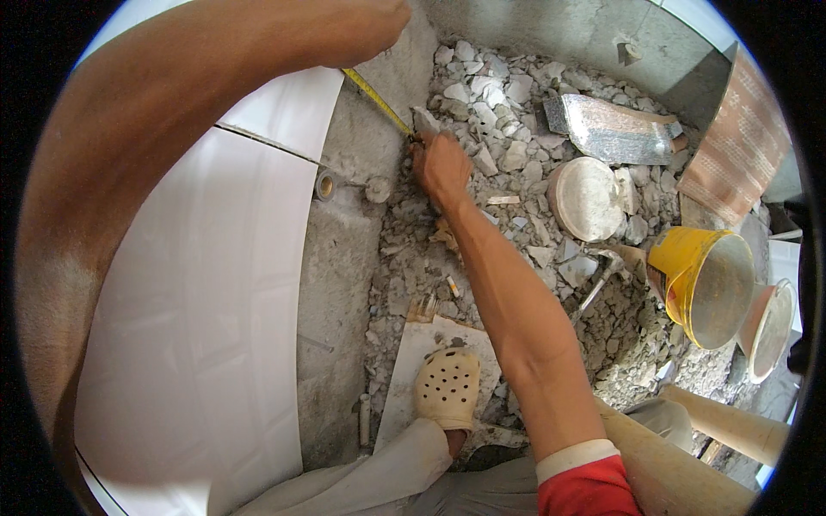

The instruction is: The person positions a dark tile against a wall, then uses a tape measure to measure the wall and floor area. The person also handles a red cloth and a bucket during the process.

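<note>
My left hand point(379, 26) is at the top, fingers curled; what it grips is hidden. A yellow measuring tape point(374, 99) runs from behind my left forearm down along the bare grey wall point(327, 249) to my right hand point(439, 168), whose fingers pinch its lower end near the wall's foot. White tiles point(189, 301) cover the wall at left. A round pipe opening point(325, 185) sits beside their edge.
Rubble point(508, 103) covers the floor, with bent sheets point(731, 138), a round lid point(585, 198), a hammer point(602, 279), a yellow bucket point(714, 288) and pale pipes point(662, 464). My sandalled foot point(447, 387) is on a pale board point(400, 361).
</note>
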`<action>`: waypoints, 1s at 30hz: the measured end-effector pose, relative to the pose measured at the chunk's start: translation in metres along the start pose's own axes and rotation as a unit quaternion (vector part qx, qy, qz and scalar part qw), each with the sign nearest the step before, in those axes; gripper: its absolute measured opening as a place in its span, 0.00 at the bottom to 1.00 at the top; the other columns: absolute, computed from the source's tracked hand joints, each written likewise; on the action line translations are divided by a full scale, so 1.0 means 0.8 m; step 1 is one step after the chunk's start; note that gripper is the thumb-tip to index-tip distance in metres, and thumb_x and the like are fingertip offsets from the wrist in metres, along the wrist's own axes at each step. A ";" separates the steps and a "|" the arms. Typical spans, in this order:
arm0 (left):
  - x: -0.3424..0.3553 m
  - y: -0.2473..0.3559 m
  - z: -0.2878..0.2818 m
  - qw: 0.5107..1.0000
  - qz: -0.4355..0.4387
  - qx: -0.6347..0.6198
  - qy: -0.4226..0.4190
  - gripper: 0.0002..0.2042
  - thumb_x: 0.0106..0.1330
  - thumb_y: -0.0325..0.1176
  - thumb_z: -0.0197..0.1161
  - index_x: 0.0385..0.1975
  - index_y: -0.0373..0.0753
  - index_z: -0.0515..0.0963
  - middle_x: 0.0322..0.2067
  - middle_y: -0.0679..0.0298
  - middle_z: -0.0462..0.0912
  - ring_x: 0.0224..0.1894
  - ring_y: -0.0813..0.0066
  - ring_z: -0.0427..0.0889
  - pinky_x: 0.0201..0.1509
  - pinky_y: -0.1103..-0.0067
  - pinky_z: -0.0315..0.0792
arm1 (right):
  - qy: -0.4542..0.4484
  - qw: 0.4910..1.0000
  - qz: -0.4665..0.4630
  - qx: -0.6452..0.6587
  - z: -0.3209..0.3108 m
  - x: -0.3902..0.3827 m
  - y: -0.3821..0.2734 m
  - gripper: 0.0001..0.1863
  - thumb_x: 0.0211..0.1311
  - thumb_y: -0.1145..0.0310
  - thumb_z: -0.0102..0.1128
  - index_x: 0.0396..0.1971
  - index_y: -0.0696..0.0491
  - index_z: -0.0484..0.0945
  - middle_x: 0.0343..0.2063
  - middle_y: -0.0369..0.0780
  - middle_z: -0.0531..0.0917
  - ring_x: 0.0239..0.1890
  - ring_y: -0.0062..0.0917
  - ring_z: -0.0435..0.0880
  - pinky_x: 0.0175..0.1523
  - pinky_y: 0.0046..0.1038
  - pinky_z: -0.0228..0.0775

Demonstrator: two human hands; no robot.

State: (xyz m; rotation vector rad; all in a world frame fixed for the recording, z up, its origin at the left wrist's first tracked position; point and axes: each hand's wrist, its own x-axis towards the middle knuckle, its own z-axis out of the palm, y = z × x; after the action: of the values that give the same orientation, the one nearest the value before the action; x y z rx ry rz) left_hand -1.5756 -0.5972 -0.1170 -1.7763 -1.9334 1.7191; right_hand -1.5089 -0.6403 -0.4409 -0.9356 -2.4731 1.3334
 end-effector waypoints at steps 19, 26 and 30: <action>-0.059 0.004 0.003 0.998 0.018 -0.056 0.014 0.08 0.59 0.32 0.64 0.31 0.35 0.85 0.33 0.53 0.87 0.37 0.61 0.87 0.37 0.66 0.79 | 0.012 0.999 -0.023 -0.045 0.038 0.008 -0.024 0.14 0.57 0.60 0.59 0.41 0.45 0.85 0.33 0.50 0.86 0.39 0.49 0.85 0.45 0.46 0.75; -0.064 0.010 0.002 0.998 0.024 -0.063 0.009 0.08 0.58 0.33 0.65 0.31 0.35 0.85 0.34 0.53 0.87 0.38 0.62 0.87 0.37 0.66 0.79 | 0.017 0.996 -0.043 -0.072 0.050 0.006 -0.017 0.13 0.57 0.60 0.59 0.38 0.49 0.84 0.33 0.50 0.86 0.37 0.50 0.85 0.43 0.48 0.76; -0.064 0.011 0.001 0.997 0.027 -0.065 0.008 0.09 0.58 0.33 0.65 0.32 0.35 0.85 0.34 0.53 0.87 0.38 0.62 0.87 0.37 0.66 0.79 | -0.013 0.996 -0.057 -0.065 0.052 0.000 -0.018 0.13 0.58 0.60 0.58 0.39 0.48 0.84 0.33 0.50 0.86 0.37 0.49 0.85 0.42 0.48 0.76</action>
State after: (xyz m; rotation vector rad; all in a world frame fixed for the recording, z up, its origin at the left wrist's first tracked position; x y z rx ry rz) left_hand -1.5518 -0.6357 -0.0918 -1.8958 -2.0539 1.6241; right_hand -1.5333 -0.6750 -0.4538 -0.7948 -2.6153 1.1690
